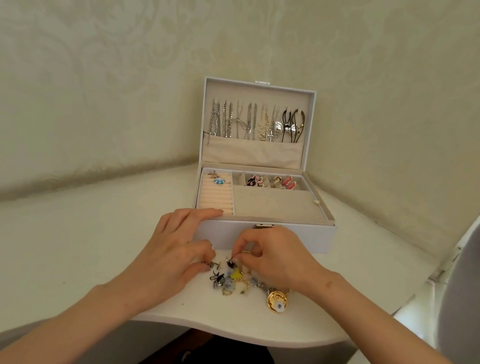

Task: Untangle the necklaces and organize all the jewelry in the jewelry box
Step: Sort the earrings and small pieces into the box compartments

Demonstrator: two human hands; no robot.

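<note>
Left hand (pixel 174 252): palm down, fingers stretched out, forefinger laid along the front rim of the jewelry box (pixel 286 238). Lower fingertips at the left edge of the pile of jewelry (pixel 237 282); grasping or only touching, cannot tell.
Right hand (pixel 272 259): curled, thumb and forefinger pinching a small dark piece (pixel 232 262) at the far edge of the pile. Gold ring (pixel 246 252) at its fingers; worn or held, cannot tell.
Pile between both hands, on the table (pixel 71 251), just in front of the box.

Table: 1, white, set in a corner of patterned wall (pixel 94 71).
Box: 1, white, open, lid (pixel 259 95) standing upright.
Lid: necklaces (pixel 240 121) hung side by side in a row, lower ends tucked into a cloth pocket (pixel 251 153). Roughly a dozen strands; exact count not legible.
Base: 3 sections.
- Left: ring rolls (pixel 218 199), with 1 blue piece (pixel 219 181) and 1 ring (pixel 213 174) at the far end.
- Back right: row of small cells with earrings, black-and-pink (pixel 252 180) and pink (pixel 289 183). Cell count not legible.
- Front right: flat grey panel (pixel 275 203).
Clasp (pixel 263 226): 1, front centre, just above the right hand.

Pile: mixed small pieces, count not legible. Largest: 1 round gold piece (pixel 276 301) with a white centre, at the right edge near the right wrist. 1 yellow piece (pixel 236 273) near the middle.
</note>
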